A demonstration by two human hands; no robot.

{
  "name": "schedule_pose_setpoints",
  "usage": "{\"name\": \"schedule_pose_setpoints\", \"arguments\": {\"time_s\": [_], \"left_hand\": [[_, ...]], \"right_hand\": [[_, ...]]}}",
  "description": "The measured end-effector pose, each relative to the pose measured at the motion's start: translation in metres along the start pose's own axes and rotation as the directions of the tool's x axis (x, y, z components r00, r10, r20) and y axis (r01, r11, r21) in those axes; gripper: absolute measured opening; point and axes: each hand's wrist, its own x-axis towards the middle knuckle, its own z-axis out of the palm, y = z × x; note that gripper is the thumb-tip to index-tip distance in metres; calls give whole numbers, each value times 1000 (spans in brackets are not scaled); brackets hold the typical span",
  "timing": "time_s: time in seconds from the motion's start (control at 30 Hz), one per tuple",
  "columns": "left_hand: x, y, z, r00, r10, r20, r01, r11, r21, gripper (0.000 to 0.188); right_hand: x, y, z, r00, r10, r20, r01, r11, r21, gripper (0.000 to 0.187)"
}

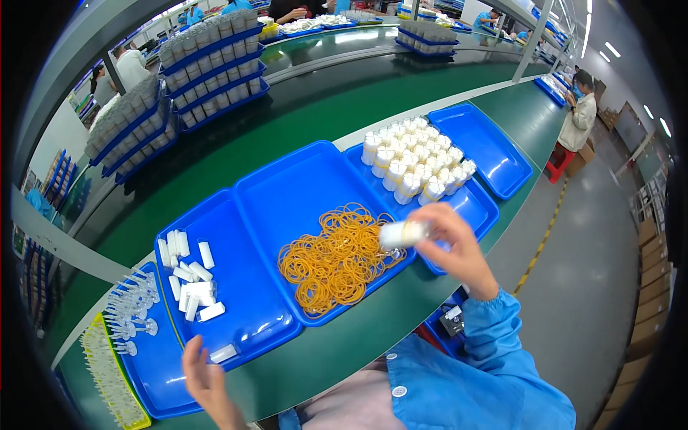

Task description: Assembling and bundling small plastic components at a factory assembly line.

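My right hand (460, 249) is closed on a white cylinder (401, 234) with a yellow band around it, held above the right edge of a heap of yellow rubber bands (333, 261). The bands lie in a blue tray (279, 179). At the lower left, my left hand (208, 383) is empty, its fingers apart. Beside its fingertips, one small white tube-like piece (223, 353) rests at the near edge of another blue tray (251, 315). Several similar white pieces (197, 290) lie loosely further up in that tray.
White banded cylinders (412, 161) stand in rows in a blue tray to the right, with another blue tray (487, 150) beyond. Clear plunger-like parts (132, 308) and a yellow tray (136, 419) are at far left. Stacked trays (215, 72) stand across the green belt (315, 93). A person (579, 115) sits at right.
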Motion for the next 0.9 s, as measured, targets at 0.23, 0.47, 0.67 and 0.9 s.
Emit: {"name": "schedule_pose_setpoints", "arguments": {"time_s": [0.23,0.47,0.67,0.9], "left_hand": [[70,-58,-93,991,-115,-65,127,966,224,27],[116,-96,-116,998,46,33,-55,642,764,47],[129,-99,-115,972,237,9,-138,535,833,28],[95,-87,-133,970,241,-21,-129,587,799,24]], "right_hand": [[20,56,-5,945,-73,-320,-95,872,-480,44],[34,52,8,918,-139,-370,-86,843,-531,42],[33,24,2,895,-58,-442,-19,986,-167,40],[9,-72,14,991,133,22,5,-201,979,39]]}}
